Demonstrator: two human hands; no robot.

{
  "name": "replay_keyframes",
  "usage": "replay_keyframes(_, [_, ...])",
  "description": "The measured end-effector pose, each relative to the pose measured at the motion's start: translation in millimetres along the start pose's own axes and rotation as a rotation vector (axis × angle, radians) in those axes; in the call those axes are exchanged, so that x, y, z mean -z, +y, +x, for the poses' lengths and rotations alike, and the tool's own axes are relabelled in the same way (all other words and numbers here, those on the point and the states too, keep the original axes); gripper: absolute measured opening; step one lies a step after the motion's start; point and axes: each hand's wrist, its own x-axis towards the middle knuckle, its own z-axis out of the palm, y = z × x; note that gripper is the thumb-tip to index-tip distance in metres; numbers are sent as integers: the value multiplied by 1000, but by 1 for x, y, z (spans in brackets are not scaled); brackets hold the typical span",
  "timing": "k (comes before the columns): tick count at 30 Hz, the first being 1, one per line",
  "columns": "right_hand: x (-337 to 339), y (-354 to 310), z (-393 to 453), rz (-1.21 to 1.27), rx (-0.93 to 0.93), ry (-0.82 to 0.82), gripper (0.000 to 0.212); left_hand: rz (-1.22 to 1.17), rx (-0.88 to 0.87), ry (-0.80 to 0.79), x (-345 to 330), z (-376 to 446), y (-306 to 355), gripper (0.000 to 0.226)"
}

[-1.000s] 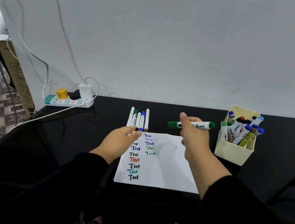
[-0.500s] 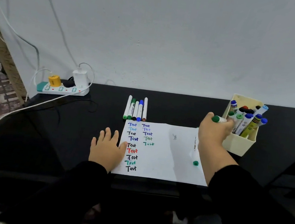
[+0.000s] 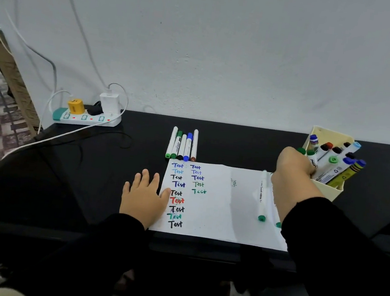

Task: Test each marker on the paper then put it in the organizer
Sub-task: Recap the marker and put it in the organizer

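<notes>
While the black glossy tabletop (image 3: 238,145) is carrying the flat white paper (image 3: 218,212), the right hand (image 3: 292,167) is reaching against the cream box-shaped organizer (image 3: 326,191), fingers curled round a green-capped marker (image 3: 301,150) at its rim. The left hand (image 3: 145,197) is lying flat, fingers straight, pressing the paper's left edge. Five slim markers (image 3: 183,145) are lying just beyond the paper.
</notes>
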Motion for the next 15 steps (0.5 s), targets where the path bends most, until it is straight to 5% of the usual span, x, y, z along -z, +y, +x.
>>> replay_keyframes(3, [20,-2,0,-684,90,78,48,0,-5,6,0,0,0,63])
replay_keyframes(5, [25,-1,-2,-978,175,-53,50,4,-7,9,0,0,0,63])
replay_keyframes(12, [20,6,-6,-875,351,100,49,12,2,3,2,-2,1,63])
replay_keyframes(15, [14,4,-9,-605,180,16,48,8,4,0,2,-1,1,63])
